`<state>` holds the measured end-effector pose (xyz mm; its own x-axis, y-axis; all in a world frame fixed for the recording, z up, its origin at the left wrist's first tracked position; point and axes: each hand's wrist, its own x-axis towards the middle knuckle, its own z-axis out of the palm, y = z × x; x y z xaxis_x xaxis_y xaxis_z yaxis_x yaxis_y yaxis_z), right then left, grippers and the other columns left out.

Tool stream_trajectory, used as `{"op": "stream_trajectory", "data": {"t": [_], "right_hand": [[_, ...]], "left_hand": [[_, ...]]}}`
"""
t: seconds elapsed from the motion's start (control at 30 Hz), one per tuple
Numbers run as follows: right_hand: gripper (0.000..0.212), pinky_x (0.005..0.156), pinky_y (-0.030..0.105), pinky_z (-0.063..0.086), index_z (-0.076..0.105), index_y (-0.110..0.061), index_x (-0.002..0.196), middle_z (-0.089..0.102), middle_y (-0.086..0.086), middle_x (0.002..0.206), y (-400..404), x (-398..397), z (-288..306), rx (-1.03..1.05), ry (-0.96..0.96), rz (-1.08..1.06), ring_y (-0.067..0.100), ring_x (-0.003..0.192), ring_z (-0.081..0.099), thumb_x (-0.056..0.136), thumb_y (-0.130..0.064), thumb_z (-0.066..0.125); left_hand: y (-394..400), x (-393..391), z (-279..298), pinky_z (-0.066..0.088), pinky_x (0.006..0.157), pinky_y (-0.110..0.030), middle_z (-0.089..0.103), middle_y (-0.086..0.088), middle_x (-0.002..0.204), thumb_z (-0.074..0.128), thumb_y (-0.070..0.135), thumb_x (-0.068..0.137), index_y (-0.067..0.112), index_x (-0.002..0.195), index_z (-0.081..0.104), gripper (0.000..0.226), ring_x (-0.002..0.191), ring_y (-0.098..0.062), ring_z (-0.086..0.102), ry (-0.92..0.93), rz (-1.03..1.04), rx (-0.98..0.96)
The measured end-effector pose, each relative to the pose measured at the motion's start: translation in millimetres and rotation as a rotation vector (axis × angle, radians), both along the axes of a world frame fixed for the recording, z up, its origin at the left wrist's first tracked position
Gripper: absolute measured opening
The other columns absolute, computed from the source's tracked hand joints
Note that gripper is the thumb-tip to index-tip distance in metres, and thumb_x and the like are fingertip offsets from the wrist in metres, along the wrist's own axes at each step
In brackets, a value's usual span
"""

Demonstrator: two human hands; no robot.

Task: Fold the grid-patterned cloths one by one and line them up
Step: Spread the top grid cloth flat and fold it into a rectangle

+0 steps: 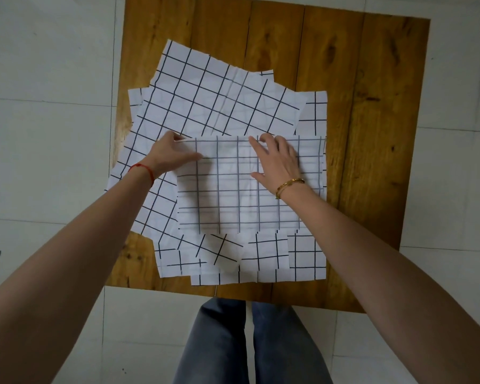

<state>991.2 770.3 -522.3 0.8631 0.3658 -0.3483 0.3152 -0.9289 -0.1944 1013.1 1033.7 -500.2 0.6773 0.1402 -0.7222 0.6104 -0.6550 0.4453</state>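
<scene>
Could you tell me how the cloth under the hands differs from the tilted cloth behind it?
The folded cloth shows faint grey lines; the tilted cloth shows bold dark ones. The folded cloth lies square to the table edge, the tilted cloth askew. The left hand and right hand touch only the folded cloth. Both are white with grids.

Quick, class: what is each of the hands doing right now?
Left hand: pinches the far-left corner of the folded white grid-patterned cloth.
Right hand: open, pressing flat on it.

Both arms outstretched, left hand [168, 155] pinching — right hand [277, 159] flat, fingers spread
</scene>
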Motion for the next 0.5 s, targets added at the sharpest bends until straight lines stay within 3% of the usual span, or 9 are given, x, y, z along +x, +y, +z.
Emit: {"op": "stream_trajectory", "data": {"t": [0.07,0.17,0.3,0.4,0.5], "right_hand": [[0.084,0.106,0.044,0.032,0.026,-0.021,0.147,0.035,0.006,0.142,0,0,0,0.002,0.002,-0.003,0.03,0.126,0.035,0.078,-0.043,0.069],[0.086,0.106,0.044,0.031,0.025,-0.021,0.148,0.034,0.006,0.143,-1,0,0,0.009,0.006,-0.003,0.03,0.127,0.033,0.078,-0.045,0.069],[0.089,0.107,0.044,0.031,0.023,-0.022,0.148,0.032,0.006,0.144,-2,-1,0,-0.001,0.01,0.005,0.03,0.127,0.032,0.077,-0.048,0.069],[0.089,0.106,0.044,0.031,0.022,-0.022,0.148,0.032,0.006,0.143,-1,-1,0,-0.014,0.006,0.006,0.029,0.127,0.033,0.077,-0.049,0.068],[0.09,0.105,0.044,0.033,0.023,-0.022,0.148,0.033,0.006,0.143,-2,-1,-1,-0.02,0.0,0.014,0.029,0.126,0.033,0.076,-0.05,0.069]], "left_hand": [[3,-5,2,0.054,0.087,-0.042,0.064,-0.011,0.11,0.083,0.054,0.057,0.004,0.126,0.052,0.09,0.099,-0.025,0.062,0.028,0.016,-0.031],[9,-14,-1,0.054,0.076,-0.043,0.068,-0.022,0.098,0.076,0.065,0.043,-0.004,0.106,0.063,0.095,0.081,-0.026,0.062,-0.016,0.062,-0.078],[-1,-27,14,0.056,0.086,-0.043,0.07,-0.014,0.103,0.072,0.044,0.074,0.005,0.105,0.066,0.051,0.097,-0.028,0.066,-0.104,0.087,-0.15],[-18,-34,27,0.053,0.077,-0.029,0.066,-0.002,0.097,0.062,0.028,0.09,0.01,0.104,0.06,0.022,0.09,-0.017,0.063,-0.294,0.009,-0.098],[-41,-36,39,0.052,0.07,-0.021,0.064,0.007,0.091,0.059,0.02,0.092,0.011,0.102,0.06,0.014,0.082,-0.004,0.061,-0.374,0.035,-0.217]]}}
